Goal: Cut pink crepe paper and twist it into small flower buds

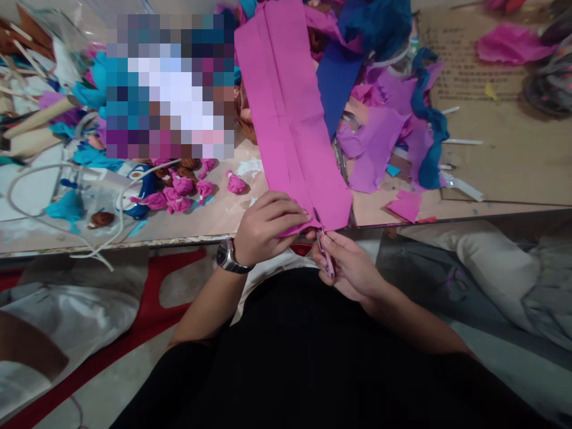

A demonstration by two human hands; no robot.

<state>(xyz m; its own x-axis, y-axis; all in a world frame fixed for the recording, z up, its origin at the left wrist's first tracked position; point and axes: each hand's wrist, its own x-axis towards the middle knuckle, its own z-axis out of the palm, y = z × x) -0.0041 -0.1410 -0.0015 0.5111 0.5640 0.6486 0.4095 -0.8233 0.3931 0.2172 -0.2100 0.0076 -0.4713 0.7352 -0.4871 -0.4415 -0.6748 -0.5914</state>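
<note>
A long folded strip of pink crepe paper (290,113) lies across the table and reaches its near edge. My left hand (267,225), with a wristwatch on the wrist, pinches the strip's near left corner, fingers closed on it. My right hand (348,265) is closed on a pair of scissors (325,253) with purple handles, whose blades meet the strip's near edge at the middle fold.
The table (513,155) is littered with purple (373,146), blue (339,77) and pink paper scraps. Small twisted pink paper buds (181,190) lie left of the strip, beside a white cable (67,173). A red stool (152,298) stands below the table edge.
</note>
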